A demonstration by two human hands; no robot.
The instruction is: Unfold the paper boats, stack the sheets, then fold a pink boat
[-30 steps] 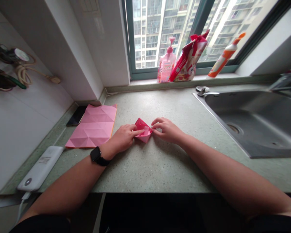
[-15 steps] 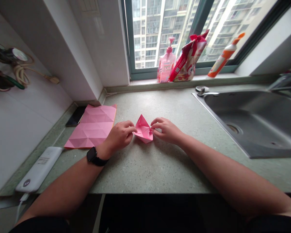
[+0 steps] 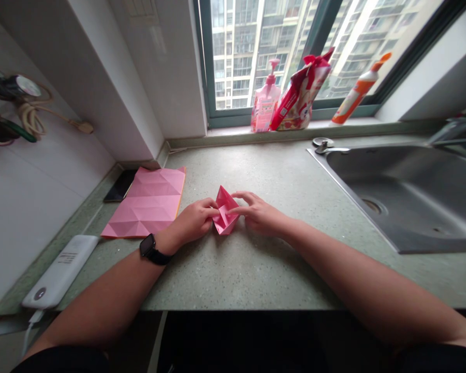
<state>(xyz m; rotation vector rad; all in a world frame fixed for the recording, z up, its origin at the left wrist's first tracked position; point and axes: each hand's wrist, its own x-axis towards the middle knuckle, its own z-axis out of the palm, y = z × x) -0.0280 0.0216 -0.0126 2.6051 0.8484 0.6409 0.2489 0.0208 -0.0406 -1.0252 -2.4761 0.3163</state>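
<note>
A small pink folded paper stands on the counter between my hands, with pointed corners and a hollow middle. My left hand pinches its left side, thumb reaching inside the fold. On the other side, my right hand has its thumb inside the hollow and its index finger along the upper right outer edge, gripping that wall. Some of the fingertips are hidden by the paper. Left of my left hand lies a creased pink sheet with an orange edge under it.
A dark phone lies partly under the creased sheet. The white power bank with a cable is at the left edge. A steel sink is on the right. On the windowsill stand a pump bottle, a red bag and an orange-white bottle.
The folded paper has turned and shifted slightly left. My right hand has moved left, its thumb now inside the paper instead of pinching the right corner.
</note>
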